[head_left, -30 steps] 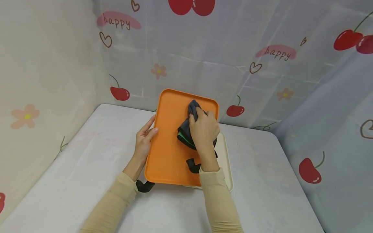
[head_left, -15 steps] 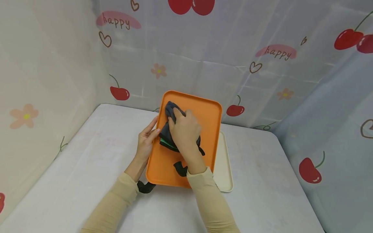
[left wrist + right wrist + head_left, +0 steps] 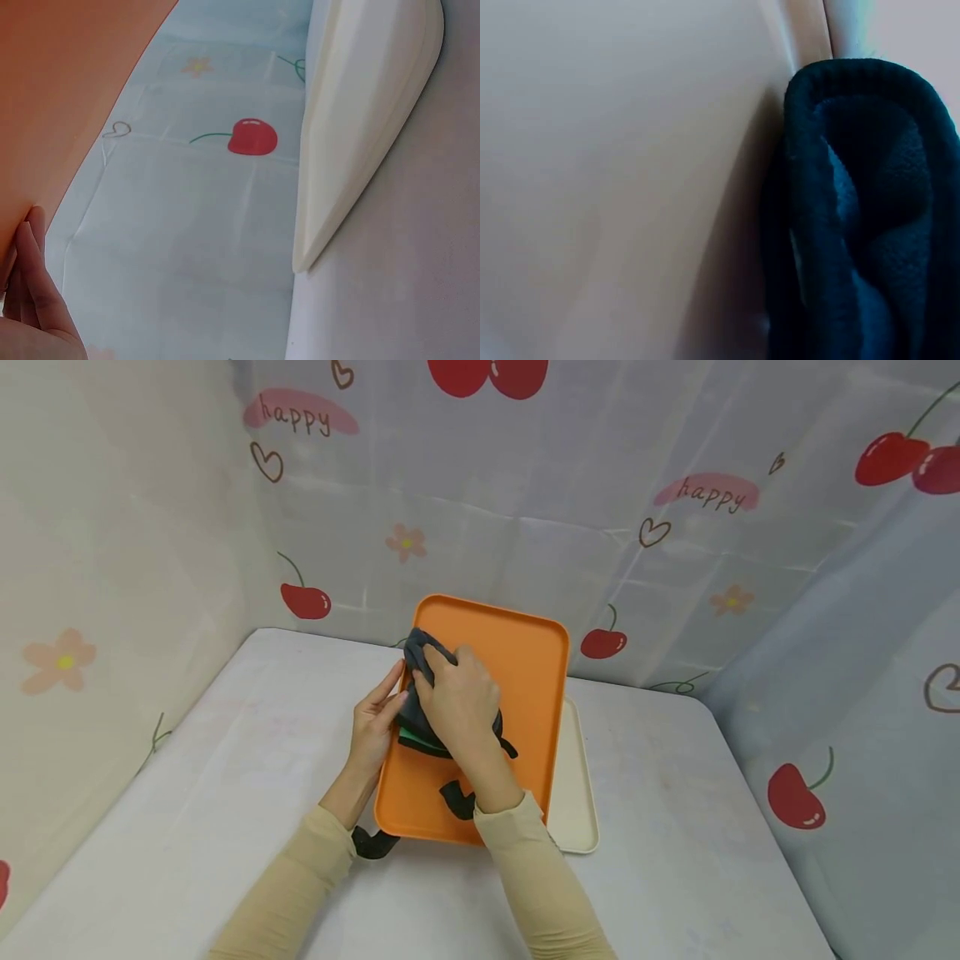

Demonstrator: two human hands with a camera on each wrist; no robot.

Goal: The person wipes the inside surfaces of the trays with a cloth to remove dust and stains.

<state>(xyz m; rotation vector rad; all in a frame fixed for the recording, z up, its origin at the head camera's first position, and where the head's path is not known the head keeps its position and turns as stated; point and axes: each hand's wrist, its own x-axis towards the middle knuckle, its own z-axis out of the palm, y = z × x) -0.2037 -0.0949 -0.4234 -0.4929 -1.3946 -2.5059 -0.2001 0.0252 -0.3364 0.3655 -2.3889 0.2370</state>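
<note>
In the head view an orange tray point(image 3: 517, 693) is held up at a tilt, its rimmed inner face towards me. My left hand point(image 3: 370, 731) grips its left edge, thumb at the front rim and other fingers behind. My right hand point(image 3: 459, 697) holds a bunched dark grey cloth point(image 3: 420, 717) with black edging and a green layer against the tray's inner face, close to the left thumb. The right wrist view shows the folded cloth point(image 3: 889, 232) beside the tray surface point(image 3: 615, 187). From the left wrist, the tray's underside point(image 3: 60, 97) and fingers point(image 3: 41, 292) appear.
A cream tray point(image 3: 576, 789) lies on the white-covered table point(image 3: 675, 827), partly hidden behind the orange one. A black strap-like piece point(image 3: 375, 843) shows by the left wrist, another point(image 3: 456, 800) by the right. Cherry-printed curtains point(image 3: 525, 560) enclose the table's back and sides.
My right hand has moved the cloth leftward across the orange tray, from its right part to its left edge. The left hand keeps its grip; the tray has shifted slightly.
</note>
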